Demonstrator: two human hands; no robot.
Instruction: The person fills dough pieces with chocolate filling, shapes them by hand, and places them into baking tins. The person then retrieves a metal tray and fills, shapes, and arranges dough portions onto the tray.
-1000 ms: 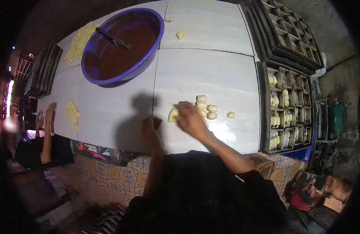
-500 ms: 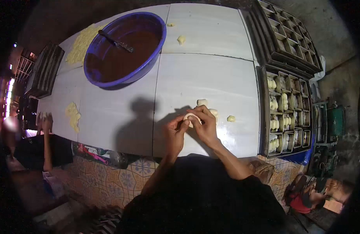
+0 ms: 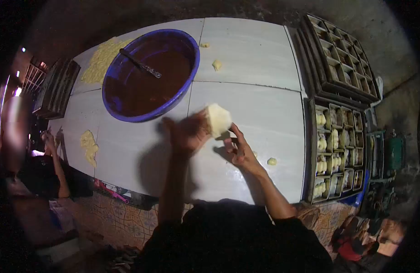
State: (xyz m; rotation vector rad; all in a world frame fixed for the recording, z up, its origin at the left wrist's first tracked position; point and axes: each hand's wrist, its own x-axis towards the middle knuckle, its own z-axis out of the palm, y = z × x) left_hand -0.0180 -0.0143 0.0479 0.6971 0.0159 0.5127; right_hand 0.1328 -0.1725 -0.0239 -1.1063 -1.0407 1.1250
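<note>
A flattened, pale dough piece [image 3: 219, 119] hangs at the fingertips of my left hand [image 3: 188, 133], above the white table [image 3: 258, 107]. My left hand is blurred, so its exact hold on the dough is hard to see. My right hand [image 3: 243, 152] is just below and to the right of the dough, with its fingers apart and nothing between them. A small dough lump [image 3: 272, 161] lies on the table to the right of my right hand. The dough pieces behind my right hand are mostly hidden.
A blue basin [image 3: 151, 75] of brown filling holds a dark-handled utensil [image 3: 139, 63]. Divided metal trays stand at the right, one [image 3: 314, 150] with dough in several compartments. Dough pieces [image 3: 100, 61] lie at the back left, more dough [image 3: 89, 146] at the left. Another person's hand [image 3: 48, 139] is at far left.
The dough between my hands is now spread flat and raised at my left hand. My right hand has separated from it and opened. The view has shifted, so the table sits lower.
</note>
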